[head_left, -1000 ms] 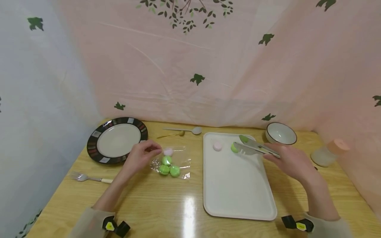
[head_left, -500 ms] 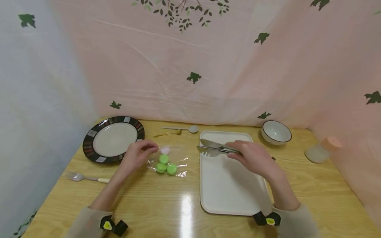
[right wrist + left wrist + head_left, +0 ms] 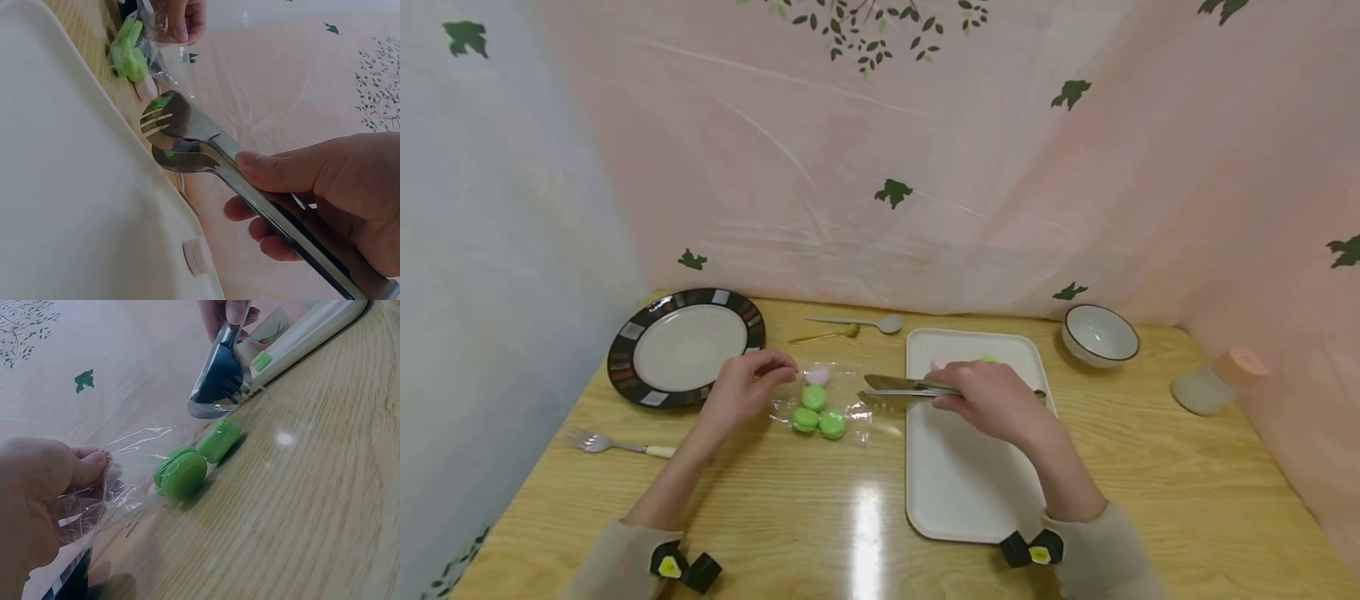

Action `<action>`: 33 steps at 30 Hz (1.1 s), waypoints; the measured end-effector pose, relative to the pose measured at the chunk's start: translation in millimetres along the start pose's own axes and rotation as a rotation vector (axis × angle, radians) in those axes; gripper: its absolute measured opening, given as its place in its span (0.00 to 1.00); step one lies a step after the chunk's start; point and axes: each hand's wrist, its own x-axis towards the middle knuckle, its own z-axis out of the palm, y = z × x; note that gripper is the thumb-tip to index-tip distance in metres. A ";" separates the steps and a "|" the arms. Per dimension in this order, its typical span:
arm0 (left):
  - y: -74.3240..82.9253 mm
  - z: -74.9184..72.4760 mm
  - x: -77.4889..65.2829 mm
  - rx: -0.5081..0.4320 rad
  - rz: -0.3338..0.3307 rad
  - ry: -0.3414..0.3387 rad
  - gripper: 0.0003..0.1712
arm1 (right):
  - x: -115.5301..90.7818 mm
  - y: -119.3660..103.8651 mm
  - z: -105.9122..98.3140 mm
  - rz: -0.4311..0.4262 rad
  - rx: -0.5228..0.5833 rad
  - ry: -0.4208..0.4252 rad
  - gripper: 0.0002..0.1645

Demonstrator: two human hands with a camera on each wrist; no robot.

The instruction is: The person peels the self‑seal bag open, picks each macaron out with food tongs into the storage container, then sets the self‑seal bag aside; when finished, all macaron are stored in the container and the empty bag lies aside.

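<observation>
My left hand pinches the edge of a clear plastic bag lying on the table. Inside it are several green macarons and a pink macaron. Metal serving tongs, with a spoon-like tip and a forked one, are gripped in my right hand. Their tips sit slightly apart, just right of the bag in the head view, with nothing between them. Below my right hand is a white tray. On the tray's far part are another pink macaron and a green macaron, partly hidden by the hand.
A dark-rimmed plate lies at the far left, with a fork nearer me. Behind the bag are a spoon and a small gold utensil. A white bowl and a pink-lidded jar stand on the right.
My right hand has carried the tongs leftward from above the tray's green macaron to beside the bag. My left hand keeps its hold on the bag in the same place.
</observation>
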 end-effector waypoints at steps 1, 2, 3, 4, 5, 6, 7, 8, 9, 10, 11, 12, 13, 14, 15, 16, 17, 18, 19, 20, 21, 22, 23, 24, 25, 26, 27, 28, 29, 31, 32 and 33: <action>-0.5 -0.1 0.0 0.000 -0.005 -0.002 0.05 | 0.7 -1.2 0.6 -0.003 0.001 -0.002 0.18; -0.8 -0.2 0.0 0.000 -0.009 -0.005 0.05 | 1.5 -2.4 1.3 -0.006 0.001 -0.004 0.18; -1.1 -0.3 0.0 -0.001 -0.012 -0.007 0.05 | 2.6 -3.5 2.2 -0.013 -0.001 -0.005 0.18; -1.0 -0.8 0.2 0.000 -0.011 -0.007 0.05 | 3.6 -4.8 3.1 -0.018 -0.005 -0.005 0.18; -1.0 -1.3 0.4 0.002 -0.010 -0.006 0.04 | 4.9 -6.0 4.0 -0.024 -0.009 -0.005 0.18; -0.8 -1.8 0.5 0.002 -0.007 -0.004 0.04 | 6.3 -7.4 4.6 -0.029 -0.008 -0.006 0.17; -0.5 -2.3 0.6 0.003 -0.005 -0.001 0.04 | 7.7 -8.8 5.2 -0.034 -0.008 -0.006 0.17; -0.4 -2.7 0.7 0.003 -0.001 0.002 0.04 | 9.0 -10.1 5.6 -0.038 -0.010 -0.005 0.17; -0.3 -2.9 0.7 0.002 0.003 0.005 0.04 | 10.4 -11.3 5.9 -0.041 -0.011 -0.003 0.17; -0.5 -2.7 0.8 0.000 0.009 0.008 0.04 | 11.4 -12.4 5.9 -0.045 -0.012 -0.001 0.17; -0.8 -2.2 0.9 -0.002 0.017 0.011 0.04 | 12.2 -13.4 5.8 -0.049 -0.010 0.002 0.17; -0.9 -1.6 0.8 -0.006 0.023 0.014 0.04 | 12.6 -14.2 5.4 -0.052 -0.006 0.000 0.17; -1.0 -1.0 0.7 -0.010 0.028 0.015 0.04 | 12.9 -15.0 5.0 -0.054 -0.003 -0.002 0.17; -1.0 -0.3 0.7 -0.010 0.032 0.016 0.04 | 13.1 -15.3 4.8 -0.057 0.002 -0.005 0.17; -1.0 0.3 0.6 -0.009 0.033 0.017 0.04 | 13.2 -15.5 4.7 -0.061 0.011 -0.011 0.17; -0.5 0.8 0.5 -0.008 0.033 0.017 0.04 | 13.1 -15.7 4.4 -0.064 0.022 -0.019 0.17; 0.2 1.1 0.4 -0.005 0.032 0.018 0.04 | 13.0 -15.8 4.2 -0.065 0.033 -0.026 0.17; 1.0 1.2 0.4 -0.002 0.029 0.016 0.04 | 12.9 -15.8 3.9 -0.066 0.044 -0.034 0.17; 1.7 1.4 0.6 0.002 0.025 0.015 0.04 | 13.0 -15.6 3.8 -0.067 0.056 -0.040 0.17; 2.3 1.6 0.8 0.005 0.020 0.014 0.04 | 13.1 -15.3 3.8 -0.070 0.068 -0.045 0.17; 3.0 1.7 0.9 0.003 0.016 0.012 0.04 | 13.0 -15.2 3.7 -0.075 0.080 -0.050 0.17; 3.7 1.7 0.8 0.001 0.015 0.010 0.04 | 12.9 -15.0 3.7 -0.080 0.089 -0.057 0.17; 4.2 1.9 0.8 -0.003 0.011 0.008 0.04 | 12.8 -14.8 3.7 -0.088 0.098 -0.062 0.17; 4.9 2.0 0.7 -0.006 0.006 0.006 0.04 | 12.6 -14.7 3.8 -0.096 0.105 -0.068 0.17; 5.4 2.1 0.6 -0.010 0.003 0.005 0.04 | 12.3 -14.9 3.9 -0.104 0.113 -0.075 0.17; 5.6 2.1 0.6 -0.011 0.000 0.002 0.04 | 12.4 -15.0 4.3 -0.115 0.118 -0.080 0.17; 5.8 2.1 0.5 -0.010 -0.001 0.001 0.04 | 12.4 -15.4 4.6 -0.124 0.121 -0.084 0.17; 5.9 2.0 0.3 -0.011 -0.001 0.000 0.04 | 12.5 -15.9 4.8 -0.133 0.121 -0.087 0.17; 6.0 2.0 0.3 -0.012 -0.006 0.000 0.03 | 12.7 -16.8 5.0 -0.140 0.120 -0.086 0.16; 5.5 1.5 0.0 -0.011 -0.009 0.001 0.03 | 13.3 -18.6 5.4 -0.149 0.118 -0.086 0.16; 5.3 1.2 -0.2 -0.010 -0.012 0.001 0.03 | 13.8 -19.6 5.6 -0.153 0.118 -0.086 0.16; 5.0 0.9 -0.6 -0.012 -0.013 0.001 0.03 | 14.1 -20.6 5.9 -0.157 0.114 -0.087 0.16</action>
